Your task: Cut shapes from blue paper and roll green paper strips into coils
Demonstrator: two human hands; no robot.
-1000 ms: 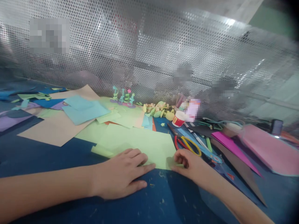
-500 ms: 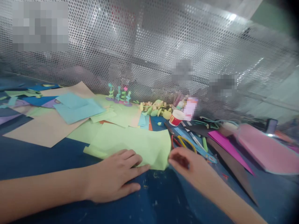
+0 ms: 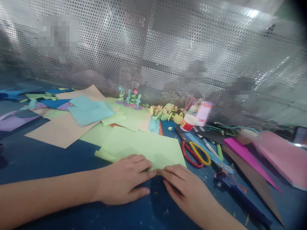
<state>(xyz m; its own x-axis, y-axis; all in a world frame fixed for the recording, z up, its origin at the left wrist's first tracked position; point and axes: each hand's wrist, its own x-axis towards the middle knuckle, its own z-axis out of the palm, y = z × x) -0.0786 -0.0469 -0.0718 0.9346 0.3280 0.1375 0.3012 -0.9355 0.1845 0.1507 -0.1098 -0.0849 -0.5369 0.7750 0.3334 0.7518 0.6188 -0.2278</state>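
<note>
A light green sheet of paper (image 3: 141,145) lies in front of me, its left edge curled up. My left hand (image 3: 128,179) rests on its near edge, fingers stretched out and thumb apart on the blue table. Pressed along the same edge is my right hand (image 3: 183,188), its fingers extended and its fingertips meeting my left index finger. Neither hand grips the paper. Just right of the sheet lie scissors (image 3: 193,155) with one red and one yellow handle. A dark blue glue gun (image 3: 242,196) is beyond my right hand.
Loose beige paper (image 3: 55,131) and light blue paper (image 3: 91,111) overlap at the left. Small paper plants (image 3: 129,99) stand at the back, near a red and white cup (image 3: 188,123). A ruler (image 3: 208,148), magenta sheet (image 3: 249,161) and pink sheet (image 3: 283,156) lie right.
My right hand has moved from the sheet's right corner leftward to its near edge, beside my left hand. The sheet's right side now lies flatter. The view has shifted, bringing the glue gun into sight.
</note>
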